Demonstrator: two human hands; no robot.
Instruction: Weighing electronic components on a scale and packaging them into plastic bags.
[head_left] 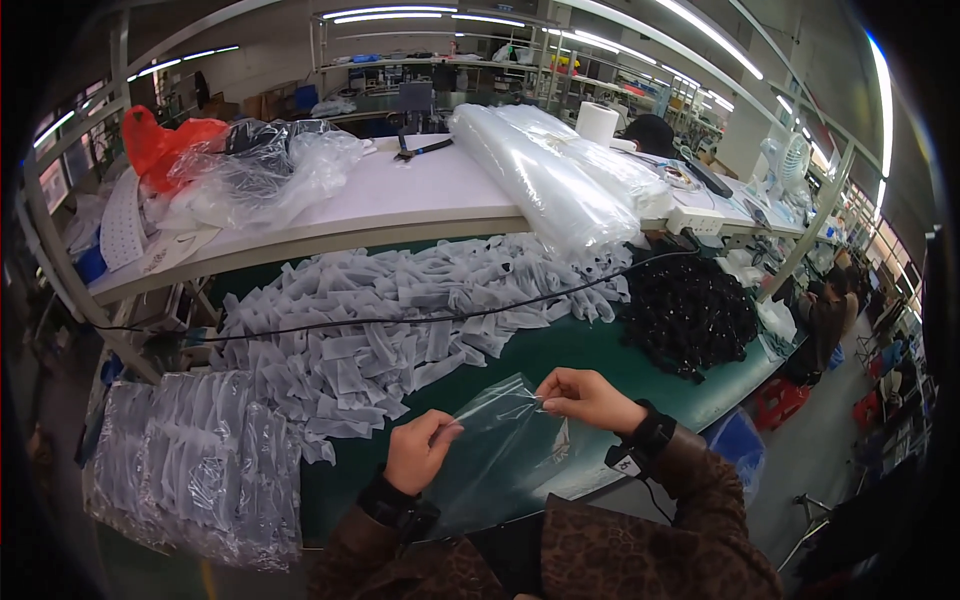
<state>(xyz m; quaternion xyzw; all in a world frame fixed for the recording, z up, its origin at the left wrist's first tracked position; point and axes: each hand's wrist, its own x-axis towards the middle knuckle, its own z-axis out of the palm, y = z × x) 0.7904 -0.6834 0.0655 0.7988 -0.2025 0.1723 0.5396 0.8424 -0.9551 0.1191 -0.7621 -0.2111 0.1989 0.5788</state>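
Note:
A clear plastic zip bag (500, 440) is stretched between my two hands over the green tabletop. My left hand (418, 447) pinches its left side between thumb and fingers. Near the bag's upper right corner, my right hand (590, 400) grips the edge with thumb and forefinger. The bag looks flat, with its top strip facing away from me. Just beyond lies a broad heap of frosted grey-white sleeves or pouches (370, 330). To the right of that heap is a pile of small shiny black parts (690, 315).
Packed clear bags of the pale pieces (195, 470) sit at the left. A black cable (440, 320) crosses above the heap. The raised shelf (420, 190) carries a large roll of clear film (540, 175), pliers (425, 150), crumpled plastic (270, 175) and a power strip (693, 220).

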